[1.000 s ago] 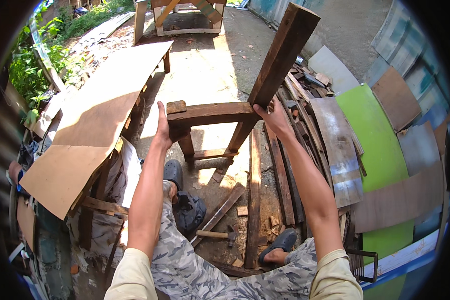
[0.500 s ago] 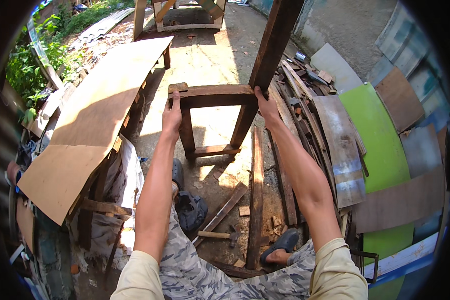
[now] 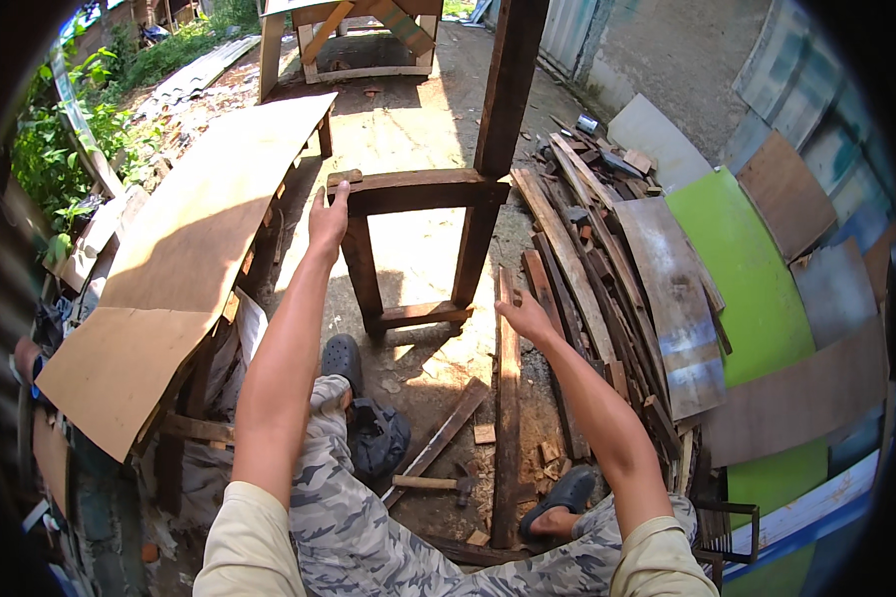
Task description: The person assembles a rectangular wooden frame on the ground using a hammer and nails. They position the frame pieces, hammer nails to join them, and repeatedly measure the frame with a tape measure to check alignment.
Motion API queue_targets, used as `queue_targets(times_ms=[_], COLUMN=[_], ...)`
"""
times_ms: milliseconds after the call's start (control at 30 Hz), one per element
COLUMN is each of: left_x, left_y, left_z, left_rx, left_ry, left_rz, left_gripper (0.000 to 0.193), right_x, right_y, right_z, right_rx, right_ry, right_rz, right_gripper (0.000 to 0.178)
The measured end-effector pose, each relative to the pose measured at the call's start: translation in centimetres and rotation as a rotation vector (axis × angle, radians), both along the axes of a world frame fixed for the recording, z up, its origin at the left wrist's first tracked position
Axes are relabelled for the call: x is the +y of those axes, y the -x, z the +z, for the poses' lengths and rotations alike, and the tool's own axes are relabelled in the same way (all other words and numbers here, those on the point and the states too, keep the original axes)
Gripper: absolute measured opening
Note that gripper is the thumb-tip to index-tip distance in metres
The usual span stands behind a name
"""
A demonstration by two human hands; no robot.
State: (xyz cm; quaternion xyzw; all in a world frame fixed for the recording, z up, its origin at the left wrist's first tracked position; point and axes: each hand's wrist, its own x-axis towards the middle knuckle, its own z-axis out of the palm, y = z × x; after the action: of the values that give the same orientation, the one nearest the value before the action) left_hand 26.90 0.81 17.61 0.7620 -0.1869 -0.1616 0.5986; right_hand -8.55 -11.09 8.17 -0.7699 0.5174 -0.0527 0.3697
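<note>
A dark wooden frame (image 3: 418,196) stands upright before me, with a top rail, two legs and a low crossbar. From its right end a tall post (image 3: 503,95) rises past the picture's upper edge. My left hand (image 3: 327,221) grips the frame's top left corner, thumb against the short block there. Lower and to the right, my right hand (image 3: 528,318) is off the frame, fingers loosely bent and apart, with nothing seen in it. Below that hand a long wooden beam (image 3: 508,398) lies on the ground. A claw hammer (image 3: 428,483) rests between my feet.
A plywood-topped bench (image 3: 184,239) runs along the left. Stacked timber (image 3: 592,259) and leaning boards, one green (image 3: 737,269), line the right. Another wooden structure (image 3: 368,45) stands at the far end. A dark bag (image 3: 378,430) and offcuts lie on the ground.
My right hand has let go of the frame's right corner and moved down toward me. My left hand stays on the left corner. The tall post appears shifted left in view.
</note>
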Motion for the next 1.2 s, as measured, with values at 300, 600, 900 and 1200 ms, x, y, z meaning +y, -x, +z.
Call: queue_targets(times_ms=[300,600,900,1200], left_x=[0.0,-0.6,-3.6,-2.9], left_y=[-0.9,7.5,7.3,12.4], left_z=[0.6,5.2,5.2,7.5], left_rx=[-0.418,-1.034,-1.198,-0.990], left_ry=[-0.082,-0.859,-0.728,-0.890], left_rz=[-0.175,-0.334,-0.665,-0.544], left_gripper=[0.053,0.087,0.086,0.088], right_x=[6.5,11.3,10.7,10.3], right_y=[14.5,15.9,16.8,21.1], right_z=[1.2,9.3,9.7,8.2], right_rx=[0.430,0.230,0.475,0.498], right_ry=[-0.119,-0.062,0.029,0.073], right_rz=[0.436,0.573,0.524,0.480], right_gripper=[0.087,0.084,0.074,0.068])
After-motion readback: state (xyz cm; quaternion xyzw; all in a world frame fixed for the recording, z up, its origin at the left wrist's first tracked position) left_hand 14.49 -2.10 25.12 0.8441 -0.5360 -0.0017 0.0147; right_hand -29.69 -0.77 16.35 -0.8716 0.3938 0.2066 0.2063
